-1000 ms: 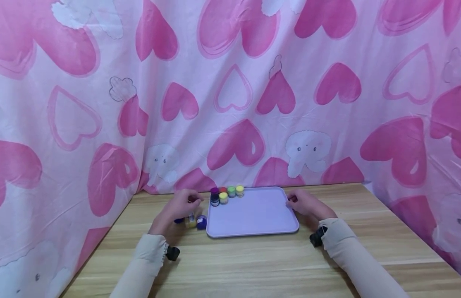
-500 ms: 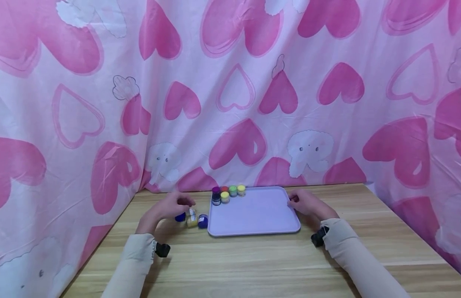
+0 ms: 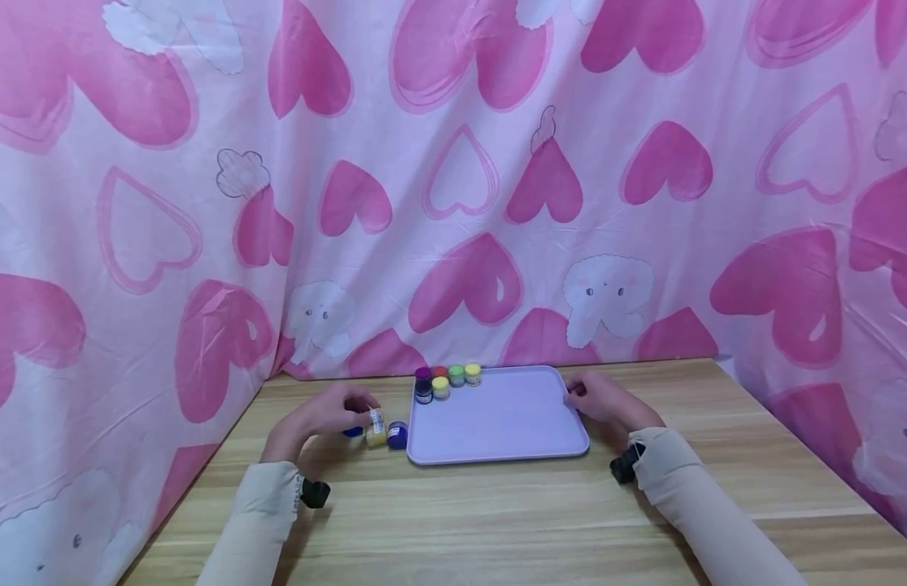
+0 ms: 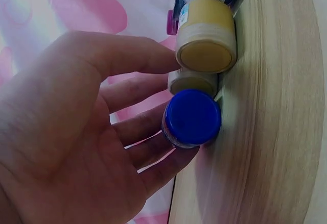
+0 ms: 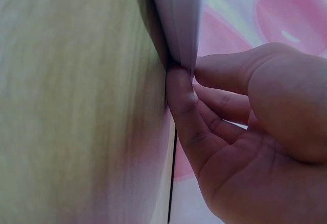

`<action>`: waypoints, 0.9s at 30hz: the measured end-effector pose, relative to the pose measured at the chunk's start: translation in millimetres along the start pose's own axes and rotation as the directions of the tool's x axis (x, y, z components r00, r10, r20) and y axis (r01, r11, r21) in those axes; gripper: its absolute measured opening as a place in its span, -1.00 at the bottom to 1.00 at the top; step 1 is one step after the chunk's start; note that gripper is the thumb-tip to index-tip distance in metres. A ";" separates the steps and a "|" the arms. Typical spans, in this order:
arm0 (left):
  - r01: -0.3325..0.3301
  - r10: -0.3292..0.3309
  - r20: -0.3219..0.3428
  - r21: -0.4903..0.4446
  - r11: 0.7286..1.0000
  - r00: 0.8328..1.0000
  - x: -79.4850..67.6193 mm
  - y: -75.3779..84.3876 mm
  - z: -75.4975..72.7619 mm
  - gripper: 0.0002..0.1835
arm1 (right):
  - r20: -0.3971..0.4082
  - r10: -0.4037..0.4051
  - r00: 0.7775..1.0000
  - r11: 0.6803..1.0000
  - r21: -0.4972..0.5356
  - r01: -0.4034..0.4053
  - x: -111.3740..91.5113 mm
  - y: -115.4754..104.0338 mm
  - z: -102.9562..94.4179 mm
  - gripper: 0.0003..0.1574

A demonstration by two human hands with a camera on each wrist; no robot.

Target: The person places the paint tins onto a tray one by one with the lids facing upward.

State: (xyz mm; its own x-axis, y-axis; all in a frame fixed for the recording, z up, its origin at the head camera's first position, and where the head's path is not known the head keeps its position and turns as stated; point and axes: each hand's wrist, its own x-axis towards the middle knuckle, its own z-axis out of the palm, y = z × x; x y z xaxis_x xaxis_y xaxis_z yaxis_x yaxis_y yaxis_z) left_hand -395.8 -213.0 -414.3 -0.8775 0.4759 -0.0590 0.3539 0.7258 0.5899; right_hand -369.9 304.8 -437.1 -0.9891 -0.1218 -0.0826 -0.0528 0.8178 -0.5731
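My left hand (image 3: 324, 413) reaches over small paint jars beside the tray, fingers loosely bent. In the left wrist view, its thumb tip is right at a yellow paint jar (image 4: 206, 35), and the other fingers extend behind a blue-lidded paint jar (image 4: 192, 118). Another pale-lidded jar (image 4: 193, 82) shows between those two, partly hidden. A dark blue-purple jar (image 3: 398, 436) lies closest to the tray's left edge. On the right, my right hand (image 3: 605, 399) pinches the edge of the lilac tray (image 3: 497, 423), thumb on top and index finger underneath.
Several paint jars stand in the tray's far left corner: purple-lidded (image 3: 423, 386), yellow (image 3: 441, 389), red (image 3: 439, 372), green (image 3: 456, 375) and another yellow (image 3: 473, 374). A pink heart-patterned curtain (image 3: 453, 187) hangs behind the wooden table (image 3: 482, 521).
My left hand has moved left and slightly nearer, from beside the tray's left edge to the jars on the table. My right hand stays at the tray's right edge.
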 end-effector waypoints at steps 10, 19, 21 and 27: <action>0.001 -0.001 -0.020 0.010 1.000 1.000 2.7 1.6 3.6 -0.65 | -0.003 -0.005 1.000 1.000 -0.006 0.005 0.9 0.7 0.5 -0.56; 0.002 -0.003 -0.062 -0.026 1.000 0.998 8.0 3.7 10.1 -0.69 | 0.004 0.008 1.000 1.000 0.002 -0.008 0.7 0.4 0.5 -0.55; 0.006 -0.008 -0.076 -0.026 1.000 0.997 9.2 5.2 11.9 -0.72 | 0.006 0.010 1.000 1.000 0.004 -0.010 0.3 0.2 0.4 -0.56; 0.013 -0.016 -0.113 -0.030 0.999 0.994 13.9 8.6 16.1 -0.74 | 0.006 0.002 1.000 1.000 0.008 -0.002 -0.5 -0.8 0.4 -0.58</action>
State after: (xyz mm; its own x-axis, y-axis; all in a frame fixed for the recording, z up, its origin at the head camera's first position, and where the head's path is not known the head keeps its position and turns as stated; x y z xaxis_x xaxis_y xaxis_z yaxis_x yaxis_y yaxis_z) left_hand -399.8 -192.1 -423.0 -0.9141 0.4049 0.0224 0.3325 0.7169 0.6128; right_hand -369.4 304.0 -436.9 -0.9883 -0.1240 -0.0886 -0.0502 0.8137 -0.5791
